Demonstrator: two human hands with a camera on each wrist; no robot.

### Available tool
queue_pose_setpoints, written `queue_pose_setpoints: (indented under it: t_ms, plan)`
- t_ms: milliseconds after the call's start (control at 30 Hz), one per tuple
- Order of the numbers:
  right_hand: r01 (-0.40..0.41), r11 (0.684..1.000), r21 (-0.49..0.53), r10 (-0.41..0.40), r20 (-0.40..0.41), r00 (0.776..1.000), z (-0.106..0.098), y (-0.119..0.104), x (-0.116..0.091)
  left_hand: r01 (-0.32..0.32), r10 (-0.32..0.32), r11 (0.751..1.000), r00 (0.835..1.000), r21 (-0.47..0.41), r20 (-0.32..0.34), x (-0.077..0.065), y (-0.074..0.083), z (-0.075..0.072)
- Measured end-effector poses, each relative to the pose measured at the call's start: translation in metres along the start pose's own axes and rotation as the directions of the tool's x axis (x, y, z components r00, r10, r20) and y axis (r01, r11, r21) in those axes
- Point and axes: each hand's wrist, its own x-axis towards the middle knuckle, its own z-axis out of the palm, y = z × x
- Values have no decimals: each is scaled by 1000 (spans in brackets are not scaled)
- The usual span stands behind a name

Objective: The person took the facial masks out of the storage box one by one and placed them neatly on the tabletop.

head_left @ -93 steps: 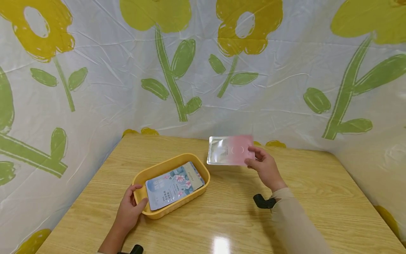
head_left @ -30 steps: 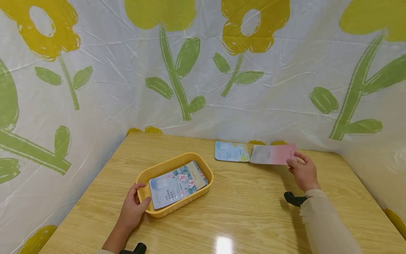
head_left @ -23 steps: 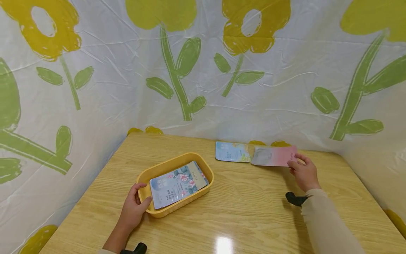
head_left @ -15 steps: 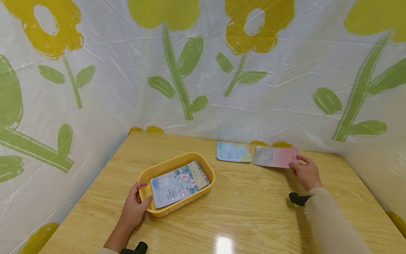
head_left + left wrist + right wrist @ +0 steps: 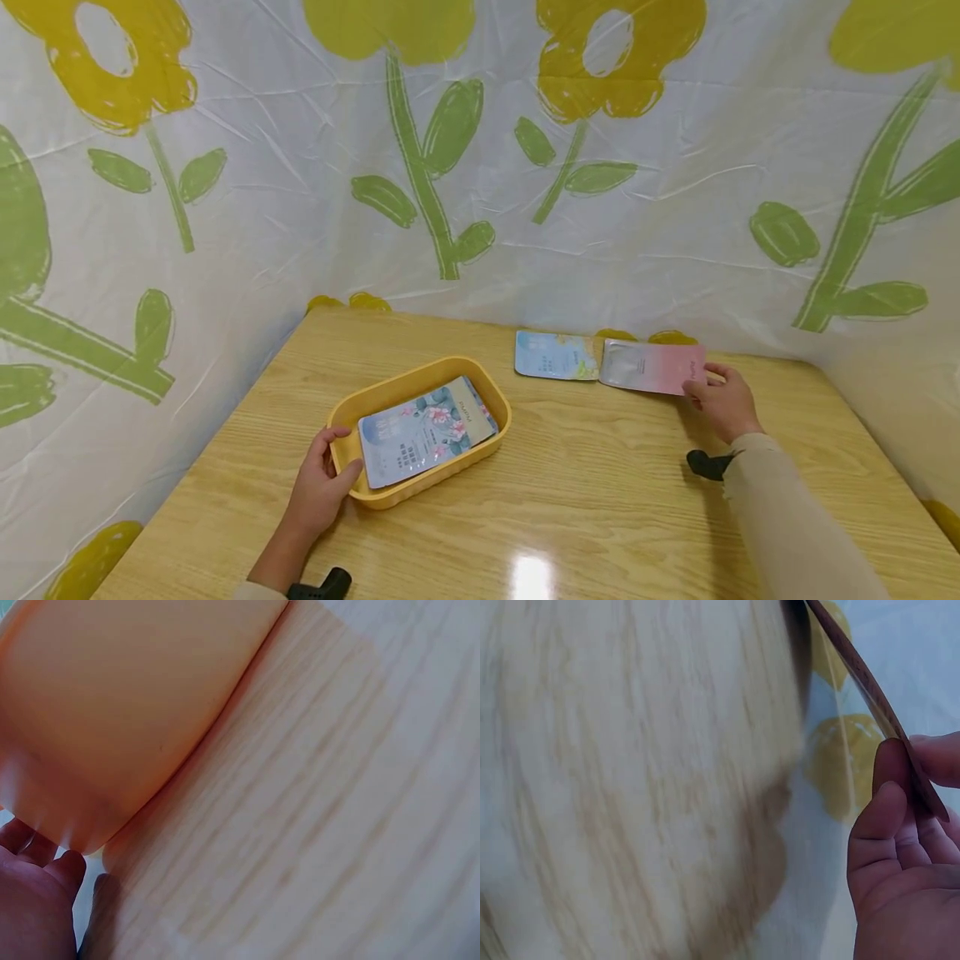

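Observation:
My right hand (image 5: pixel 729 403) pinches the right end of a pink and silver sheet mask packet (image 5: pixel 651 367), thumb on one face and fingers on the other. Seen edge-on in the right wrist view, the packet (image 5: pixel 861 679) has its held end raised off the table. Its silver end lies close against a light blue packet (image 5: pixel 555 356) that rests flat near the back edge. At the left, my left hand (image 5: pixel 318 487) grips the end rim of a yellow basket (image 5: pixel 427 486). Inside the basket lies a flowered blue packet (image 5: pixel 420 437), with at least one more partly hidden beneath it.
The wooden table (image 5: pixel 585 492) carries everything. A white cloth with printed flowers (image 5: pixel 637 250) hangs close behind the back edge and along both sides. Black wrist straps (image 5: pixel 708 465) sit at both cuffs.
Over three seconds the pink packet has gone right and down, from the air to beside the light blue packet, now in sight. Lately it has only shifted slightly. The left hand keeps hold of the basket.

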Motion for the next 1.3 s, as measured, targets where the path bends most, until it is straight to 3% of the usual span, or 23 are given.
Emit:
queue_pose_setpoints:
  t_ms: [400,700,1033,1300]
  plan:
    - [24,999,28,-23,-59,998,4,2,7,4,-4,1000,1000,-4,2,0,0,0]
    - [-39,999,13,39,-51,998,5,2,12,12,-12,1000,1000,-16,-3,2,2,1]
    - [-22,998,-64,19,-50,999,7,-1,15,7,-7,999,1000,-36,-4,2,-1,1]
    - [-55,995,-79,54,-19,998,8,-4,17,3,-3,999,1000,-49,4,3,-2,0]
